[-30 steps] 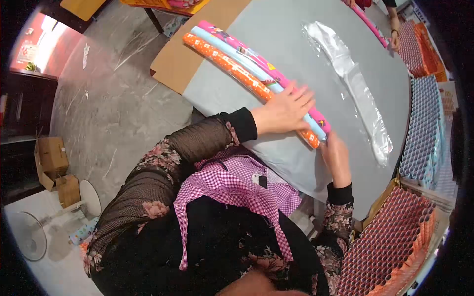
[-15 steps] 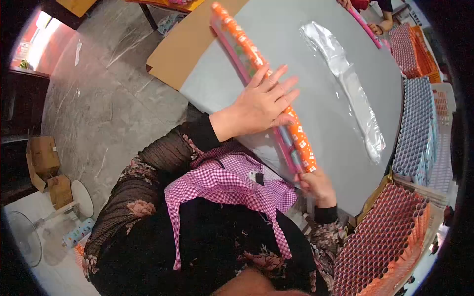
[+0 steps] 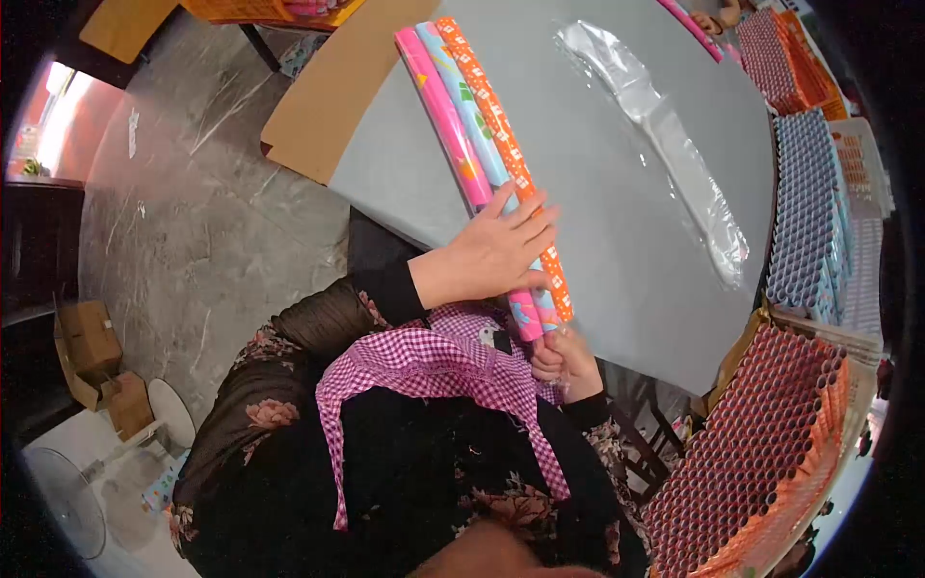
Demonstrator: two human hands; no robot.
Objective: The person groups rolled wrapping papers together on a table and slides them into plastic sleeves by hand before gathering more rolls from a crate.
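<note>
Three long rolls of patterned wrapping paper lie side by side on the grey table (image 3: pixel 636 250): a pink roll (image 3: pixel 445 120), a light blue roll (image 3: pixel 469 111) and an orange roll (image 3: pixel 491 106) with white figures. Across their lower half rests my left hand (image 3: pixel 496 246), palm down with fingers spread, touching the rolls. My right hand (image 3: pixel 567 361) is closed just at the near end of the rolls; what its fingers hold is hidden. Further right lies a stack of clear plastic sleeves (image 3: pixel 665 135).
Crates of upright rolls stand along the right: red-orange rolls (image 3: pixel 752 443), blue rolls (image 3: pixel 809 202) and more red rolls (image 3: pixel 771 58). Brown cardboard (image 3: pixel 337 87) covers the table's left edge. Another person's hand (image 3: pixel 713 21) is at the far right. Cardboard boxes (image 3: pixel 92 337) and a fan (image 3: pixel 63 501) stand lower left.
The rolls have turned so that pink, blue and orange now lie flat side by side. Both hands have shifted left with them, and the right hand is now closed below their near end.
</note>
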